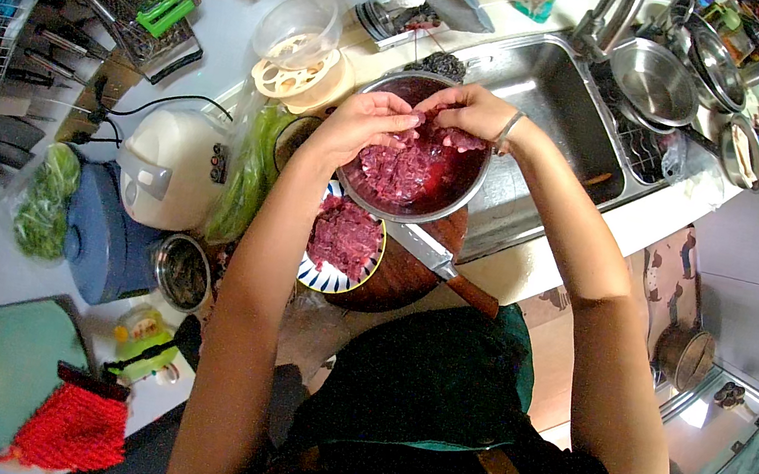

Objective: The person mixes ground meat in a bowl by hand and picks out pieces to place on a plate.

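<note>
Both my hands work over a round metal bowl (472, 196) that holds chopped raw red meat (395, 167) in bloody liquid. My left hand (366, 124) pinches a bit of meat between thumb and fingers at the bowl's left side. From the upper right, my right hand (474, 113) reaches in with bent fingers, gripping meat; its fingertips are partly hidden. Below the bowl sits a plate (324, 281) with blue stripes, heaped with more raw meat (347, 239). A kitchen knife (423, 248) with a broad blade and wooden handle lies on a round wooden chopping board (408, 288).
To the right is a steel sink (525, 103), with stainless pans (655, 80) beyond it. A white appliance (167, 169), bagged green vegetables (250, 169) and a metal container (181, 272) stand at the left. Plastic containers (295, 70) sit above my left hand.
</note>
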A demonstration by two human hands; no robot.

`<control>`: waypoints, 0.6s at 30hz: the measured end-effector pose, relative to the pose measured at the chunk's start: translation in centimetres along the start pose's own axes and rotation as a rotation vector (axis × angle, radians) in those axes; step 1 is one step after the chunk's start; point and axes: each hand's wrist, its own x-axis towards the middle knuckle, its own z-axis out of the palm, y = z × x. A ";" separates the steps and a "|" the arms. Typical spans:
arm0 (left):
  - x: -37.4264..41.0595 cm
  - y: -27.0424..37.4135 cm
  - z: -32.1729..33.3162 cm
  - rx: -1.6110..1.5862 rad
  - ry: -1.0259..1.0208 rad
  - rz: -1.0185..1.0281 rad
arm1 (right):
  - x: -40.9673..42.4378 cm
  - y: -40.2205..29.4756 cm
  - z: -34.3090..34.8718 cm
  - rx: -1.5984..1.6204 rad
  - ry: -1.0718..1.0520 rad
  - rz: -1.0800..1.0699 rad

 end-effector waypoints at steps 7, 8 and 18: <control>0.9 -1.4 -0.6 0.131 0.032 0.048 | 1.0 1.1 0.4 0.017 0.014 -0.134; 1.0 -1.7 -0.7 0.149 0.019 0.080 | 1.0 1.3 0.0 0.004 0.012 -0.105; -0.2 -1.6 0.0 -0.094 -0.020 -0.034 | 0.3 -0.3 -1.4 -0.045 0.013 -0.025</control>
